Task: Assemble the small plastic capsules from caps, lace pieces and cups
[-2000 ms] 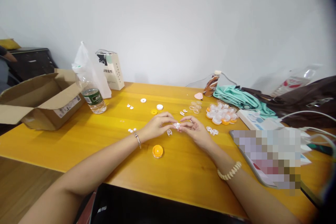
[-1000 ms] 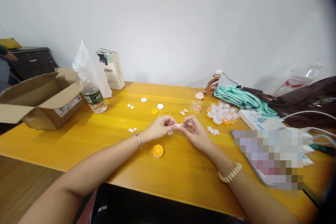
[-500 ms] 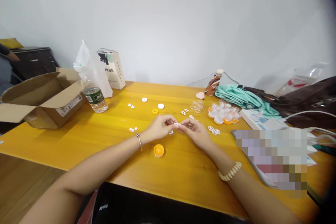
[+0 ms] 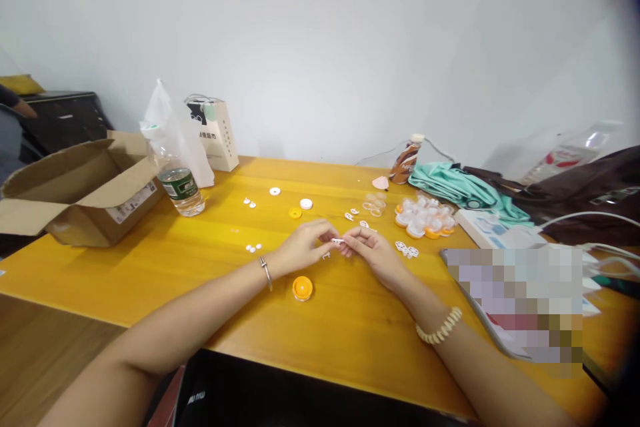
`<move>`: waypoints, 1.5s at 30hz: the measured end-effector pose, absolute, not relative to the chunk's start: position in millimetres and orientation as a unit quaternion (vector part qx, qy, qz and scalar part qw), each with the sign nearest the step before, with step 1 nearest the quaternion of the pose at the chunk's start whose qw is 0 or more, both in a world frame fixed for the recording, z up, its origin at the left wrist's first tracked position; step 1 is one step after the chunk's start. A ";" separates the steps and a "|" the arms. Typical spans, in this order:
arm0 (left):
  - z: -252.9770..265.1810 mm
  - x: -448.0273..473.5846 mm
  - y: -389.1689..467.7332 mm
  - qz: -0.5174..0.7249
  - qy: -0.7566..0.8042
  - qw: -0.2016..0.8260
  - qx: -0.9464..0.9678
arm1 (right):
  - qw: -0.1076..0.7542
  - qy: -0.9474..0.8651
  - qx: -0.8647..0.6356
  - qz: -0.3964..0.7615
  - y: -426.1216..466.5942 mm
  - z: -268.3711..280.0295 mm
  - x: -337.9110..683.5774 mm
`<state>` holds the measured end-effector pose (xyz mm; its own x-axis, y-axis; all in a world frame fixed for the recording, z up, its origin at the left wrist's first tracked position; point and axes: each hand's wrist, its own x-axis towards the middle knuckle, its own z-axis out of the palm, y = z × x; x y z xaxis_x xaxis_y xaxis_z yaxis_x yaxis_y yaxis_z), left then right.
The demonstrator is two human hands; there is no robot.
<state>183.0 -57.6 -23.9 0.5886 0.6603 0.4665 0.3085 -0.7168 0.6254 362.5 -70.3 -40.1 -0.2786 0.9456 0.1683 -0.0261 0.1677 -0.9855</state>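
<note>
Between the fingertips of both hands is a small white plastic piece with holes in it. My left hand pinches its left end and my right hand its right end, so the fingers cover part of it. Just under the hands lies another small white part, partly hidden. Nearer me stands an orange round cup-like part. Beyond the hands are a white disc and a yellow ring. White perforated pieces lie right of my right hand.
Clustered orange-and-clear round cases and clear rings sit at right. Small white caps lie at left. A water bottle and an open cardboard box stand farther left. A tablet-like device lies at right.
Both hands stay together on the white piece, with only a slight shift of the fingers and the piece's tilt. The things on the table have not moved.
</note>
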 end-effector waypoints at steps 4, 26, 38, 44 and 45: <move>-26.7 177.9 -52.9 0.331 0.309 0.252 0.855 | 0.498 -0.572 -0.409 0.507 -64.8 -45.3 366.3; -27.7 176.9 -45.4 0.348 0.334 0.283 0.829 | 0.447 -0.588 -0.449 0.503 -66.0 -45.8 365.4; -34.5 181.4 -45.4 0.374 0.304 0.385 0.787 | 0.422 -0.581 -0.421 0.554 -67.5 -46.9 365.1; -27.8 181.1 -53.7 0.370 0.266 0.350 0.818 | 0.434 -0.577 -0.395 0.569 -67.2 -46.9 365.1; -27.0 181.1 -54.6 0.368 0.270 0.340 0.822 | 0.436 -0.578 -0.390 0.569 -67.5 -46.5 365.0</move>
<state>181.1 -54.6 -27.0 0.5842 0.6936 0.4214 0.1931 -0.6231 0.7580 365.0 -67.5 -46.5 -0.3155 0.9471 0.0598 -0.0455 0.0479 -0.9978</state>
